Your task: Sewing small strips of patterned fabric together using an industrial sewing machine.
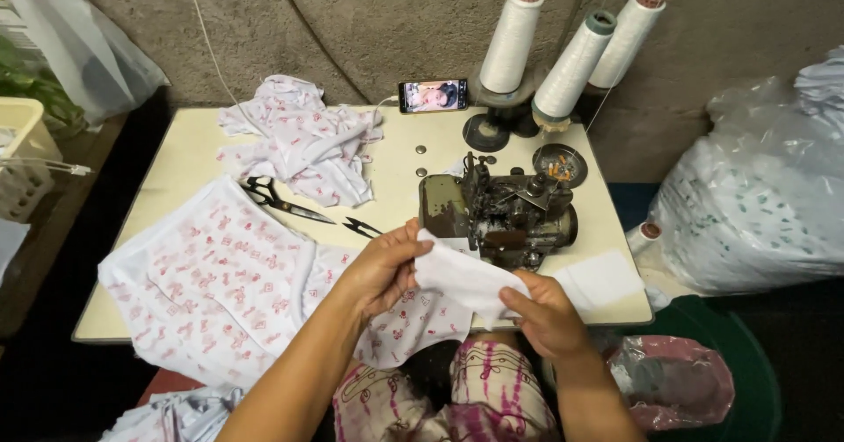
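My left hand (pixel 383 269) pinches one end of a small white fabric piece (pixel 462 277), and my right hand (pixel 547 313) pinches the other end. The piece is stretched between them just in front of a dark overlock sewing machine (pixel 503 209) on a cream table (pixel 193 147). Under my left forearm lies white cloth with a red print (pixel 220 279), spread over the table's front left and hanging off its edge.
Black scissors (pixel 280 199) and small thread snips (pixel 361 226) lie near the table's middle. A crumpled printed cloth pile (pixel 303 138) sits at the back. Three white thread cones (pixel 571 51) and a phone (pixel 432 95) stand behind the machine. Plastic bags (pixel 756 196) stand at the right.
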